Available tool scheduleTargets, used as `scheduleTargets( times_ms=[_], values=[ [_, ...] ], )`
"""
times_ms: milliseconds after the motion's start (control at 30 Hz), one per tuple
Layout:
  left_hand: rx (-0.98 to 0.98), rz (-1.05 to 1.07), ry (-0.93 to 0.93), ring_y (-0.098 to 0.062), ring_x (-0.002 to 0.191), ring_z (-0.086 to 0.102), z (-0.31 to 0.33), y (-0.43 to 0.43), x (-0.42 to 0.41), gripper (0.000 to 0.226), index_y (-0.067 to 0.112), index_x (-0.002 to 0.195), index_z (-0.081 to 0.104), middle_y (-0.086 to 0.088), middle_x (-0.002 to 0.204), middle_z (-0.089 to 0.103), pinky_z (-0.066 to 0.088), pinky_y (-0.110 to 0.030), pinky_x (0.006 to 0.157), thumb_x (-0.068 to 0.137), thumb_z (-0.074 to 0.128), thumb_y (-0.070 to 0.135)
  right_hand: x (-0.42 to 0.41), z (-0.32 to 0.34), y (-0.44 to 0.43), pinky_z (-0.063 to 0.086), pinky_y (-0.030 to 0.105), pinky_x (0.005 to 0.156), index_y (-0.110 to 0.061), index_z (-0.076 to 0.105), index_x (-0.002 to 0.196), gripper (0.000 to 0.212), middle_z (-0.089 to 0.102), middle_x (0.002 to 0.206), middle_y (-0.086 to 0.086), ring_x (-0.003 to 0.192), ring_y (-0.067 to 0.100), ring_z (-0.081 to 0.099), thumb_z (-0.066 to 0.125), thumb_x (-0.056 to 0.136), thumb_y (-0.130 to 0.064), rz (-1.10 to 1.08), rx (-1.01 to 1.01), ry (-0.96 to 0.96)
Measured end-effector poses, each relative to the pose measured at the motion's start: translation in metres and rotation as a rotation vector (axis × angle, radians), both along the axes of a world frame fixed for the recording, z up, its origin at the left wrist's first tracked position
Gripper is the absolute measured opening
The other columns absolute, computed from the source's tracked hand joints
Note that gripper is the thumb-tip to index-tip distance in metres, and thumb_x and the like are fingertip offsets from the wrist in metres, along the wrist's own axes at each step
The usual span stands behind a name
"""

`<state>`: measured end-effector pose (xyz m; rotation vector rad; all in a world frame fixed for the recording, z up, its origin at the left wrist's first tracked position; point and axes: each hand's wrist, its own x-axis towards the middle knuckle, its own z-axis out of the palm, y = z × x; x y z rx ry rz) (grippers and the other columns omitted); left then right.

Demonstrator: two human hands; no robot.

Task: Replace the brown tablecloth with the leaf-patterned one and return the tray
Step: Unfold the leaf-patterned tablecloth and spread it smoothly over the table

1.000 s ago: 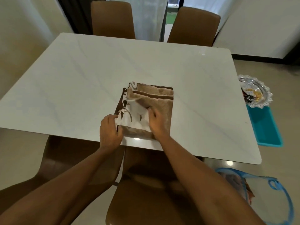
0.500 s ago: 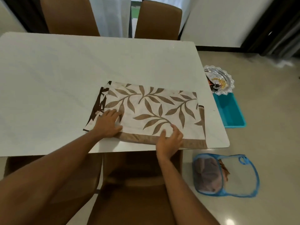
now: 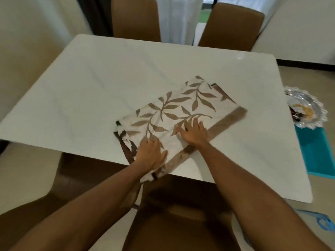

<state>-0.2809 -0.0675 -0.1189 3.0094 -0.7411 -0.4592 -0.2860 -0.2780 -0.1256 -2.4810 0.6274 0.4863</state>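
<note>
The white marble tabletop [image 3: 94, 91] fills most of the view, with two brown chairs [image 3: 136, 19] at its far edge and another [image 3: 177, 223] tucked under the near edge. The leaf-patterned tablecloth [image 3: 181, 109], partly unfolded, lies at a slant across the near half of the tabletop. One corner hangs over the near edge. Beyond the right edge, on the floor, stands a teal bin [image 3: 315, 153], and the scalloped glass tray [image 3: 306, 109] sits at its far end. The right hand [image 3: 194, 132] presses flat on the cloth's middle, fingers spread. The left hand [image 3: 151, 154] lies palm down on the cloth by the near edge, fingers together.
</note>
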Motion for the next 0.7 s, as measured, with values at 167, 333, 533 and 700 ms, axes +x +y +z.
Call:
scheduleTargets(
  times_ms=[167, 333, 533, 700],
  values=[
    [-0.064, 0.138, -0.05, -0.03, 0.109, 0.057, 0.002, 0.055, 0.025, 0.058, 0.016, 0.117, 0.057, -0.008, 0.119, 0.061, 0.051, -0.046, 0.084, 0.093, 0.035, 0.064, 0.029, 0.002, 0.055, 0.025, 0.052, 0.12, -0.022, 0.05, 0.146, 0.062, 0.042, 0.157, 0.01, 0.146, 0.029, 0.034, 0.037, 0.099, -0.062, 0.145, -0.168, -0.288],
    [-0.115, 0.395, -0.125, -0.035, 0.119, 0.05, 0.002, 0.104, 0.071, 0.057, 0.013, 0.13, 0.051, -0.014, 0.131, 0.053, 0.043, -0.053, 0.093, 0.092, 0.047, 0.055, -0.014, -0.026, 0.142, 0.001, 0.056, 0.125, -0.032, 0.032, 0.156, 0.067, 0.01, 0.17, 0.009, 0.156, 0.033, 0.003, 0.035, 0.099, -0.066, 0.012, -0.06, -0.262],
    [-0.198, 0.516, 0.12, -0.035, 0.11, 0.058, -0.015, 0.132, 0.12, 0.054, 0.013, 0.121, 0.053, -0.009, 0.116, 0.059, 0.045, -0.05, 0.095, 0.09, 0.054, 0.056, -0.015, -0.049, 0.154, -0.022, 0.05, 0.119, -0.045, 0.014, 0.159, 0.08, -0.015, 0.17, 0.0, 0.155, 0.027, -0.02, 0.017, 0.089, -0.084, 0.107, -0.145, -0.228],
    [-0.464, 0.418, 0.096, -0.027, 0.08, 0.06, -0.01, 0.143, 0.142, 0.022, 0.015, 0.096, 0.048, -0.002, 0.083, 0.06, 0.039, -0.033, 0.065, 0.099, 0.049, 0.037, 0.013, -0.042, 0.15, -0.02, 0.053, 0.12, -0.049, 0.009, 0.158, 0.088, -0.018, 0.169, -0.002, 0.154, 0.025, -0.024, 0.011, 0.082, -0.093, 0.14, -0.106, -0.167]
  ],
)
